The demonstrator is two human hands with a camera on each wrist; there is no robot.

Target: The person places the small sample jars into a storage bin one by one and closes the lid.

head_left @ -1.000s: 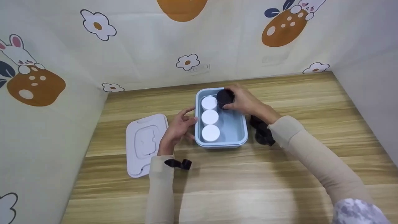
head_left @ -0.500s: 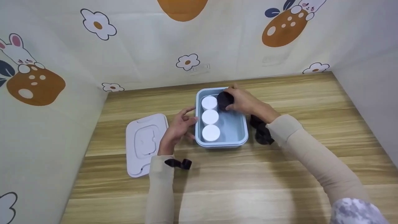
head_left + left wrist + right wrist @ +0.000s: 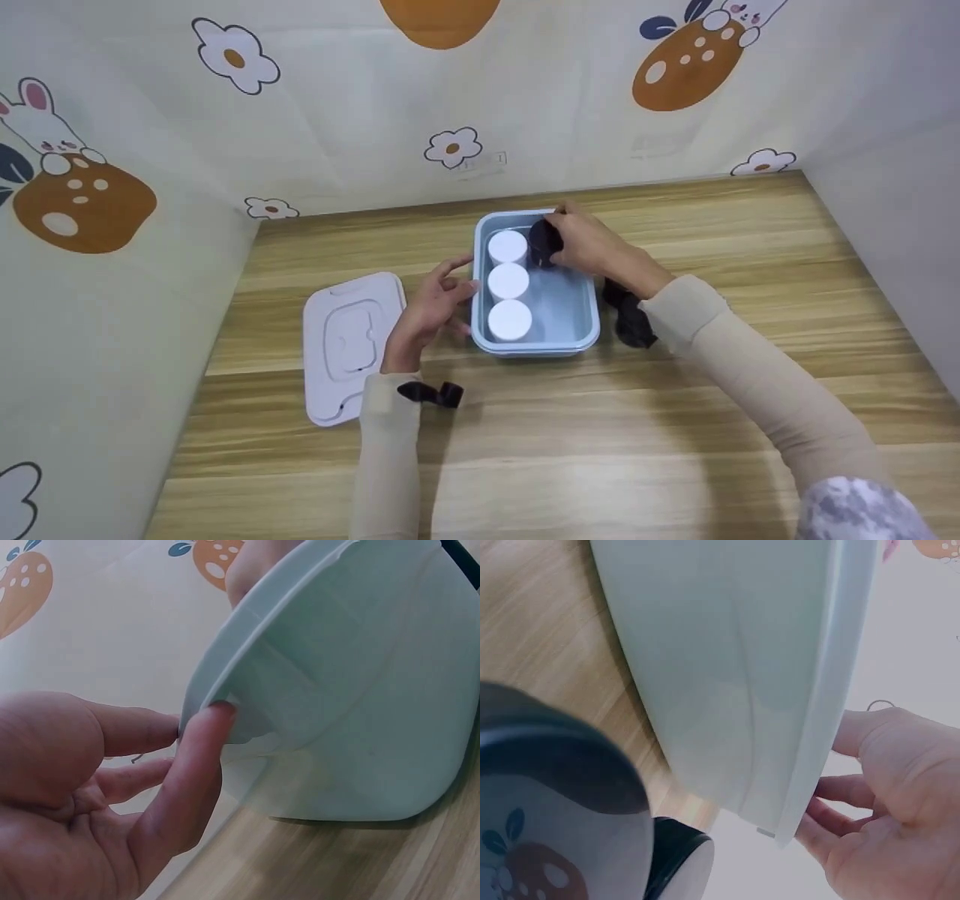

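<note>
Black jar point(image 3: 544, 244) in my right hand's point(image 3: 589, 241) pinch, inside the blue box point(image 3: 561, 309), just beside a white jar point(image 3: 508, 244). My left hand point(image 3: 436, 301) touches the box with relaxed fingers.

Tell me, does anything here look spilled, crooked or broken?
Nothing looks spilled or broken. The white lid lies slightly askew on the table, left of the blue bin, but that seems ordinary; the three white-topped containers inside stand in a straight row.

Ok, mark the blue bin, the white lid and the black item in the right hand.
Blue bin point(image 3: 564, 315): head view, bare inside floor.
White lid point(image 3: 351, 343): head view, middle of its upper face.
Black item point(image 3: 543, 241): head view, exposed surface.
</note>
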